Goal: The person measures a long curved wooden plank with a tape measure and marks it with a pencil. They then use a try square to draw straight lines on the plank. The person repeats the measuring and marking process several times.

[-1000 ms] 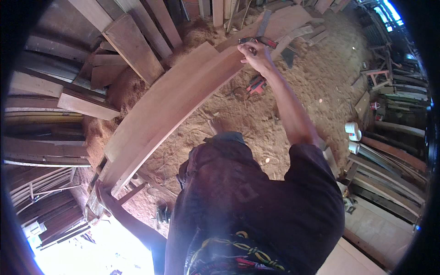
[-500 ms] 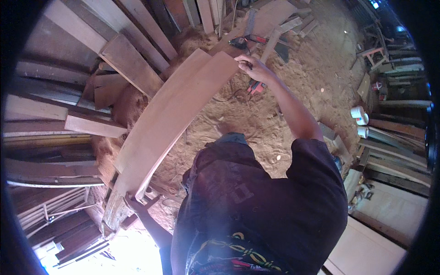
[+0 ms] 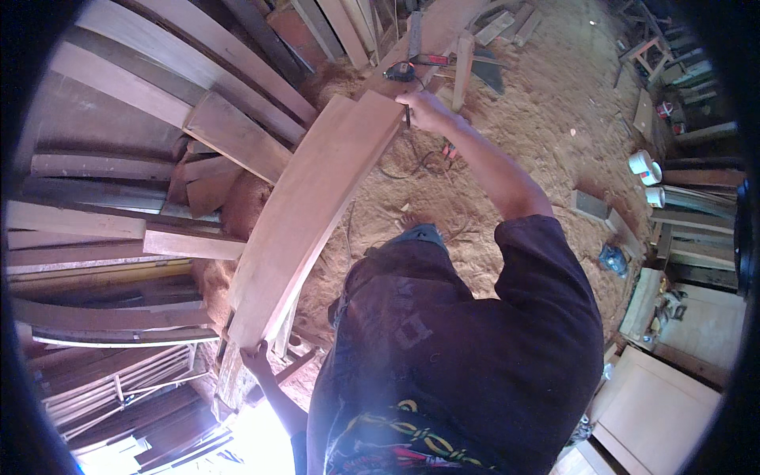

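Two wide wooden planks lie together lengthwise in front of me, the right plank [image 3: 336, 178] overlapping the left plank [image 3: 297, 186] with their far ends offset. My left hand [image 3: 257, 360] grips the near end of the right plank, thumb along its edge. At the far right corner of that plank, my right hand [image 3: 427, 112] is closed with its fingertips against the wood. A thin dark pencil-like stick [image 3: 408, 117] sticks down from the right hand's fingers. Just beyond this hand sits a dark round-bodied tool [image 3: 400, 71], perhaps a tape measure.
Stacked boards [image 3: 237, 131] crowd the left side. A corded red-and-black tool [image 3: 450, 150] lies on the sawdust floor [image 3: 514, 103]. White buckets [image 3: 641, 163] and timber line the right, with pale panels [image 3: 657, 408] nearer. A wood offcut [image 3: 463, 75] stands beyond my right hand.
My view has shifted, so the surroundings sit differently. My left hand now shows its thumb up at the plank's near end. The dark stick in my right hand now points downward.
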`<state>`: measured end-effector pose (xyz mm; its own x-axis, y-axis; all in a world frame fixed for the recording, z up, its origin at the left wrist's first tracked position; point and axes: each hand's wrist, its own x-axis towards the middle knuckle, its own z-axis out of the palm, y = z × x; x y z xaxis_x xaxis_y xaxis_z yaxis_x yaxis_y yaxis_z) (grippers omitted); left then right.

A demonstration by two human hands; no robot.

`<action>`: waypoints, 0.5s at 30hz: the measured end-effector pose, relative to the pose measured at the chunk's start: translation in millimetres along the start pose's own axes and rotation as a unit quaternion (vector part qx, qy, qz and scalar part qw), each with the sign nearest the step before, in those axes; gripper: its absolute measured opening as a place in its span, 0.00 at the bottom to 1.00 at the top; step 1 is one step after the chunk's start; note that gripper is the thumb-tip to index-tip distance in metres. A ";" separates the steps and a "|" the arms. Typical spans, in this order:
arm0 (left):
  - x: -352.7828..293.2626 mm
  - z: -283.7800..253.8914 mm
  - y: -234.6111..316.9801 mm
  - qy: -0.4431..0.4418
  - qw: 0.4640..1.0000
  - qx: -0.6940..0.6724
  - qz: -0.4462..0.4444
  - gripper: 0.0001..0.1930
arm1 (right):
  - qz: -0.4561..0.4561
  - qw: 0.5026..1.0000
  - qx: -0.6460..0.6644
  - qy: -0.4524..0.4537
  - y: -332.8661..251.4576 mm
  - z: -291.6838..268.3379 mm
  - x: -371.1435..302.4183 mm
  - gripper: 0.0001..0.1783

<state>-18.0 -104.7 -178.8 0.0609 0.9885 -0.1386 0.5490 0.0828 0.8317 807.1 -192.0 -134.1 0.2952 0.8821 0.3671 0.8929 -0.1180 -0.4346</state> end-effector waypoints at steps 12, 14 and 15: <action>-22.7 37.9 -13.3 0.047 0.977 -0.203 -0.033 0.42 | 0.067 0.966 0.199 -0.152 11.6 -3.6 21.7 0.26; -34.2 51.3 -19.7 0.143 0.917 -0.372 -0.033 0.44 | 0.127 0.961 0.098 -0.226 16.0 -18.6 25.4 0.19; -44.6 64.7 -24.2 0.203 0.920 -0.335 -0.002 0.43 | 0.207 0.936 0.158 -0.237 16.6 -25.0 24.4 0.17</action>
<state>20.0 -158.9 -227.5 -0.3305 0.9428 -0.0431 -0.0963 0.0118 0.9953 837.6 -183.9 -111.8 0.3425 0.9027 -0.2605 0.5688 -0.4199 -0.7072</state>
